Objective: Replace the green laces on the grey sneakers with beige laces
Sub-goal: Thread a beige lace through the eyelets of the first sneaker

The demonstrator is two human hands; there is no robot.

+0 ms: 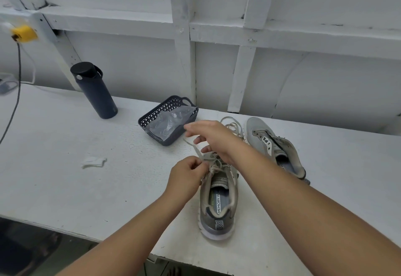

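Note:
A grey sneaker stands upright near the table's front edge, heel toward me, with a beige lace threaded through its eyelets. My left hand pinches a strand of that lace at the upper eyelets. My right hand hovers over the shoe's toe end with fingers spread and loosely bent; a lace strand runs up toward it, and I cannot tell whether it holds that strand. A second grey sneaker lies to the right with no lace in it. Another loose beige lace loops behind my right hand.
A dark perforated basket holding a clear plastic bag sits behind the shoes. A dark water bottle stands at the back left. A scrap of white paper lies on the white table. A white wall rises behind.

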